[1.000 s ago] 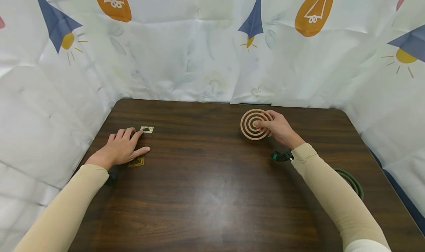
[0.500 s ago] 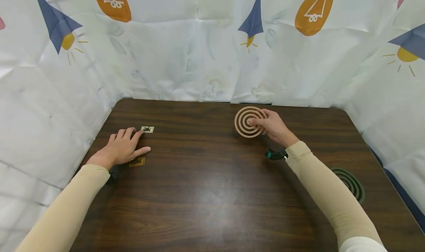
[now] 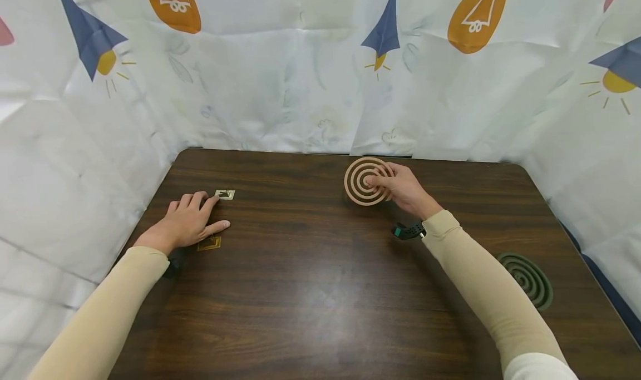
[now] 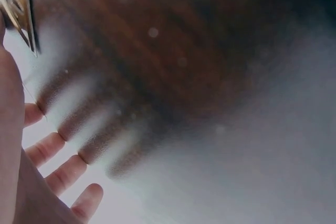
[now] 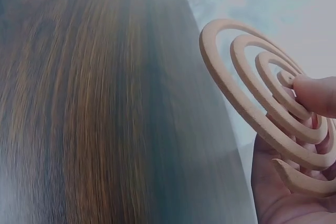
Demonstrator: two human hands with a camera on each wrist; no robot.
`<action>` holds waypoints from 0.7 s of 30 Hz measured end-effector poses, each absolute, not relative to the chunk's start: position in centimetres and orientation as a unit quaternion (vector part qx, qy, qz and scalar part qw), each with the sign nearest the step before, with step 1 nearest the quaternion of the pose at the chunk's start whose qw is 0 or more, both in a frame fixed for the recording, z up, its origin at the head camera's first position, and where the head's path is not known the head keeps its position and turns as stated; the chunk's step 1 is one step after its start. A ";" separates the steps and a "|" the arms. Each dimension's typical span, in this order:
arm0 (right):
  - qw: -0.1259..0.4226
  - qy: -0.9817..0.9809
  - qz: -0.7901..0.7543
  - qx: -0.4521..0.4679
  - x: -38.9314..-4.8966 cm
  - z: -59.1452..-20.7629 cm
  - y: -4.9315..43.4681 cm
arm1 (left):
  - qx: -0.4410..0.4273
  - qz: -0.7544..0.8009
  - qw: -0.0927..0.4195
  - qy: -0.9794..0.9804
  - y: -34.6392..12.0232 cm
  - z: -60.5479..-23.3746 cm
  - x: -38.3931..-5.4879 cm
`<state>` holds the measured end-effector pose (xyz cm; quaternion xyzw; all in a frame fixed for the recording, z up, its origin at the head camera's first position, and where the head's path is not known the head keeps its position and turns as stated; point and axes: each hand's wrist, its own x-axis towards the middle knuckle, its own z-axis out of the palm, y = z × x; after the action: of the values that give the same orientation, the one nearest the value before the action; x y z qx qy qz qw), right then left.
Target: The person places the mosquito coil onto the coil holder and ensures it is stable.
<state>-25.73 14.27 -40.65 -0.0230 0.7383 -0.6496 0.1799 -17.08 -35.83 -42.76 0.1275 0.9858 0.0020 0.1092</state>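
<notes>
A person in beige sleeves stands over a dark wood-grain desk (image 3: 320, 291), and just above the middle of the head view the right hand (image 3: 408, 190) holds a pale tan spiral coil (image 3: 358, 181); that grip is a firm pinch, thumb near the coil's centre and fingers behind. Over in the left part of the frame, the left hand (image 3: 182, 225) lies spread, its grip slack and holding nothing, its index finger at the edge of a small pale metal plate (image 3: 225, 195); a gold-toned plate (image 3: 208, 242) lies just below the thumb. If either plate carries lettering, it's too small for me to read; what I can make out on the white cloth (image 3: 300, 107) behind are orange bulb shapes with white line drawings. Only the head view takes in the green coil (image 3: 532, 282) at right, beside the sleeve. The right wrist view adds the tan coil's tapering loose end, at lower right, and how it tilts. The left wrist view is mostly blur, with fingertips at lower left and a shiny metal piece (image 4: 22, 11) at upper left, though I can't tell which plate that is.
</notes>
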 end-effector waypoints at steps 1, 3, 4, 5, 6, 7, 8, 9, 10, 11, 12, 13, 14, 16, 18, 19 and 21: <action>0.181 0.737 -0.651 -0.023 -25.7 -40.6 14.1 | 0.128 0.002 0.109 0.986 -35.8 -42.8 -17.1; 0.183 0.734 -0.654 -0.025 -25.7 -40.6 13.7 | 0.129 0.001 0.109 0.986 -35.9 -42.8 -17.1; 0.184 0.733 -0.655 -0.028 -25.7 -40.6 13.4 | 0.130 0.001 0.108 0.986 -35.9 -42.8 -17.1; 0.185 0.730 -0.657 -0.029 -25.6 -40.6 13.2 | 0.129 0.001 0.108 0.986 -35.9 -42.8 -17.1; 0.185 0.729 -0.659 -0.031 -25.6 -40.6 13.0 | 0.129 0.001 0.107 0.986 -35.8 -42.8 -17.1; 0.186 0.726 -0.661 -0.033 -25.6 -40.6 12.8 | 0.129 0.001 0.105 0.986 -35.8 -42.9 -17.1; 0.186 0.724 -0.663 -0.034 -25.6 -40.6 12.6 | 0.128 0.001 0.105 0.986 -35.7 -42.9 -17.1; 0.187 0.723 -0.664 -0.035 -25.5 -40.6 12.4 | 0.128 0.001 0.104 0.986 -35.7 -42.8 -17.1; 0.186 0.723 -0.665 -0.035 -25.5 -40.6 12.2 | 0.127 0.002 0.102 0.987 -35.6 -42.8 -17.1; 0.186 0.723 -0.665 -0.034 -25.5 -40.6 12.0 | 0.126 0.003 0.103 0.987 -35.6 -42.8 -17.1; 0.186 0.723 -0.664 -0.034 -25.5 -40.6 11.8 | 0.125 0.003 0.102 0.987 -35.6 -42.8 -17.1; 0.185 0.724 -0.663 -0.034 -25.5 -40.6 11.6 | 0.125 0.004 0.103 0.987 -35.6 -42.9 -17.1; 0.184 0.726 -0.662 -0.033 -25.5 -40.6 11.4 | 0.125 0.005 0.102 0.987 -35.6 -42.9 -17.1; 0.182 0.726 -0.662 -0.035 -25.6 -40.7 11.0 | 0.124 0.006 0.101 0.987 -35.7 -42.9 -17.1; 0.180 0.725 -0.663 -0.037 -25.6 -40.8 10.5 | 0.125 0.005 0.099 0.987 -35.8 -42.9 -17.1; 0.179 0.724 -0.665 -0.037 -25.6 -40.9 10.3 | 0.125 0.005 0.098 0.987 -35.8 -42.8 -17.1; 0.178 0.721 -0.669 -0.038 -25.7 -40.9 9.9 | 0.126 0.004 0.097 0.987 -35.8 -42.8 -17.1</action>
<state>-25.66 9.87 -40.93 -0.0382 0.7207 -0.6691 0.1775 -17.10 -35.77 -42.84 0.1262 0.9872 0.0041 0.0972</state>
